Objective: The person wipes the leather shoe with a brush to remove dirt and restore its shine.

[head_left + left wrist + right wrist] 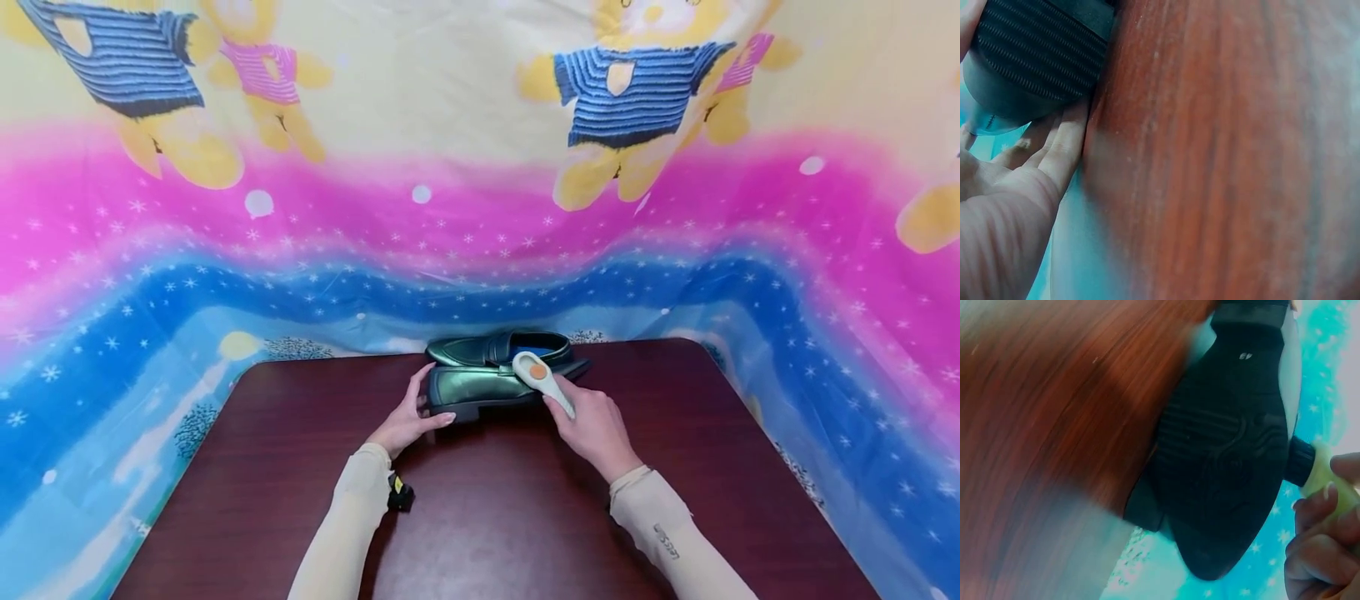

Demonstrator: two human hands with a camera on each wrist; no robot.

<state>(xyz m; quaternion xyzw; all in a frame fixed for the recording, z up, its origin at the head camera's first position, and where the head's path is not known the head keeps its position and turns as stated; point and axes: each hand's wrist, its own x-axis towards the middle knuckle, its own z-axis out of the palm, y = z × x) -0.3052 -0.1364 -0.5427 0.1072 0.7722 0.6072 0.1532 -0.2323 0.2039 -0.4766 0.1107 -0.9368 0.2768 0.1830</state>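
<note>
A dark green leather loafer point(480, 387) lies tilted on its side, its sole towards me and heel at the left. My left hand point(405, 421) grips it round the heel, thumb at the heel's underside and fingers behind; the ridged heel point(1035, 59) fills that wrist view's corner. In my right hand point(598, 427) is a small white brush point(553, 388) with an orange spot. Its dark bristles point(1300, 461) meet the loafer's upper beside the black sole point(1229, 437). The matching loafer point(459, 350) sits upright just behind, partly hidden.
Both loafers are at the far edge of a dark red wooden table point(480, 517). A patterned cloth point(465, 217) with bears and snowflakes hangs close behind and around the table. A small black device point(401, 496) shows at the left wrist.
</note>
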